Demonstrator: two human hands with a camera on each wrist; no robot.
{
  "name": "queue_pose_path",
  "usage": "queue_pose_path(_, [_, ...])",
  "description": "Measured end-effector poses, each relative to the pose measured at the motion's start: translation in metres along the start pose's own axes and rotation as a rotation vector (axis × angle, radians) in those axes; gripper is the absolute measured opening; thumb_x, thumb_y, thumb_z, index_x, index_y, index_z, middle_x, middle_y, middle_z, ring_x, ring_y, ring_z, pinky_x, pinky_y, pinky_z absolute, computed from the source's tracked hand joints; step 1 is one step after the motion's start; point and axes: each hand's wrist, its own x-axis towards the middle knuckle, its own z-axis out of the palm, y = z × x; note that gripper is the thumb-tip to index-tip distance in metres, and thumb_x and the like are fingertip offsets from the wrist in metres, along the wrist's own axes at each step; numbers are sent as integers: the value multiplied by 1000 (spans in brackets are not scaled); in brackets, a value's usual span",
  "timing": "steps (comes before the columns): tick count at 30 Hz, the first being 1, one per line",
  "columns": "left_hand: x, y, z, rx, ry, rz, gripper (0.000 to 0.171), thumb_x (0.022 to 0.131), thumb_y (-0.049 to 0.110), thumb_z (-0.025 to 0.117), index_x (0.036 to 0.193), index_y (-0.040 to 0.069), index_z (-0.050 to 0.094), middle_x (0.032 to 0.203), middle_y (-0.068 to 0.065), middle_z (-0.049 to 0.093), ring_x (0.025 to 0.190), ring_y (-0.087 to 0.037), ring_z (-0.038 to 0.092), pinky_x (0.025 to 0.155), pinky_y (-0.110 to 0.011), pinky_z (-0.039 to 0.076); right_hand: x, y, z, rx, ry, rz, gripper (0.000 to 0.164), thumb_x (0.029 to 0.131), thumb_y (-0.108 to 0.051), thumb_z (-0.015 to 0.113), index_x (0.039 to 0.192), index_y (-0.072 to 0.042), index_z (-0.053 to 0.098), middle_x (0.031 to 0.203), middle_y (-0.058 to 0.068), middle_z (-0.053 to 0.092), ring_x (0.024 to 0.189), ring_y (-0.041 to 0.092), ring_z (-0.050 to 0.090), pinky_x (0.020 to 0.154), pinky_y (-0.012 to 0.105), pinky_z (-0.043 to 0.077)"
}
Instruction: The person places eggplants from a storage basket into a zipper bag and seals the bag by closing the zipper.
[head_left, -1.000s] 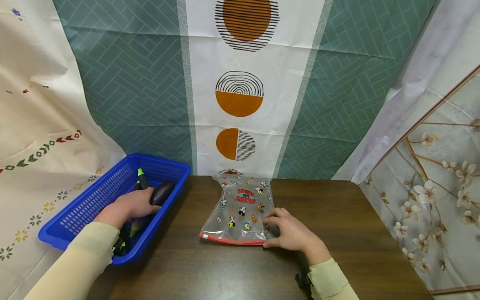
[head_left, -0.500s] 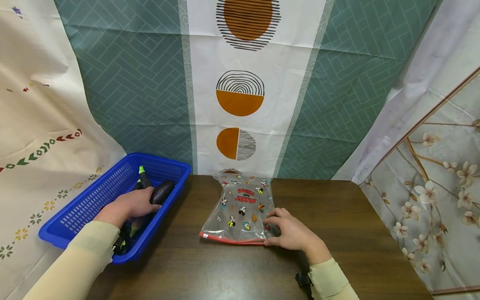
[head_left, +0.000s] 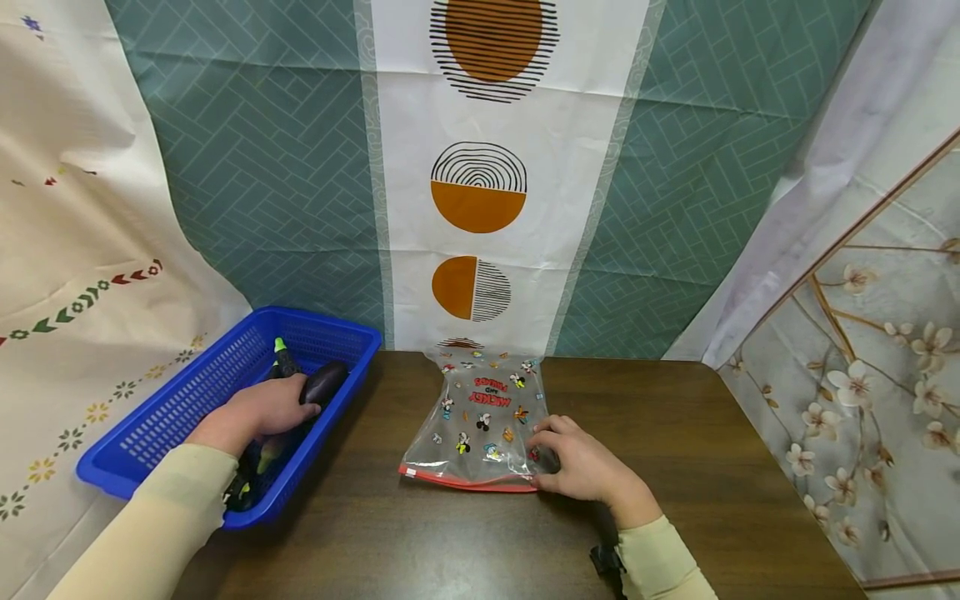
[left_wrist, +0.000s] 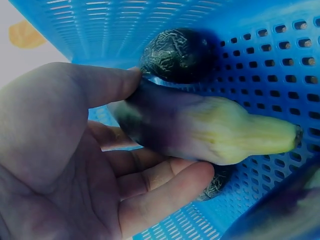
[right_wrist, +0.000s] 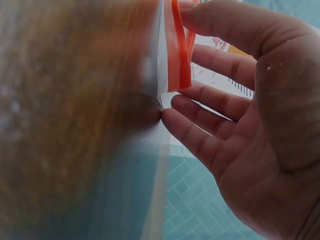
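In the left wrist view an eggplant (left_wrist: 175, 122), dark purple with a pale green stem end, lies between the thumb and curled fingers of my left hand (left_wrist: 65, 150). The head view has this left hand (head_left: 270, 408) down inside the blue basket (head_left: 187, 383), with a dark eggplant end (head_left: 324, 385) beyond its fingers. My right hand (head_left: 585, 462) pinches the near right corner of a clear zip bag (head_left: 480, 417) with cartoon prints. Its red zip edge (right_wrist: 179, 55) sits between thumb and fingers in the right wrist view.
Other dark vegetables lie in the basket, one with a bright green tip (head_left: 281, 343) and a wrinkled one (left_wrist: 177, 55). The basket and bag are on a brown wooden table (head_left: 420, 542). A patterned cloth (head_left: 480, 167) hangs behind.
The red zip edge bows a little, and its right corner shifts slightly right near my thumb. My left hand stays in place on the eggplant.
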Motion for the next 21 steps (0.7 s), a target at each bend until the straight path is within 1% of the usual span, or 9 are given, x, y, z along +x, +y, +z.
queue_pose_path(3, [0, -2, 0, -2, 12, 4, 49, 111, 33, 64, 138, -6, 52, 93, -14, 65, 60, -27, 69, 52, -43, 59, 0, 0, 0, -8, 24, -30, 26, 88, -24, 94, 109, -19, 81, 128, 3, 66, 120, 24, 61, 99, 46, 60])
queue_pose_path(7, [-2, -2, -2, -25, 19, 3, 50, 111, 33, 62, 139, -7, 50, 93, -15, 65, 62, -27, 69, 53, -43, 59, 1, 0, 0, -7, 28, -41, 19, 88, -25, 94, 101, -21, 82, 115, -5, 64, 109, 17, 60, 90, 39, 59])
queue_pose_path(10, [-4, -1, -4, -50, 23, 9, 51, 112, 34, 61, 141, -6, 49, 95, -15, 64, 65, -26, 68, 54, -42, 60, 1, 1, 0, -3, 3, -26, 15, 89, -24, 94, 100, -22, 82, 106, -9, 62, 102, 12, 58, 84, 34, 57])
queue_pose_path(13, [-5, -1, -5, -64, 28, 19, 50, 113, 34, 61, 141, -6, 49, 96, -14, 64, 65, -25, 67, 55, -42, 60, 1, 0, -1, -7, -22, -12, 13, 91, -26, 93, 99, -22, 83, 102, -10, 62, 96, 9, 57, 79, 32, 56])
queue_pose_path(17, [-5, -3, -5, -75, 38, 24, 52, 114, 35, 60, 143, -7, 49, 99, -16, 65, 66, -25, 67, 55, -42, 60, 2, -1, 0, -14, -38, -1, 11, 92, -27, 92, 97, -24, 84, 98, -13, 63, 90, 7, 57, 77, 30, 56])
queue_pose_path(21, [-5, -3, -5, -85, 56, 21, 55, 114, 36, 60, 144, -9, 47, 103, -19, 66, 68, -26, 68, 55, -43, 61, 1, 0, 0, -29, -31, -22, 8, 91, -27, 92, 93, -26, 84, 95, -14, 62, 88, 6, 58, 77, 30, 56])
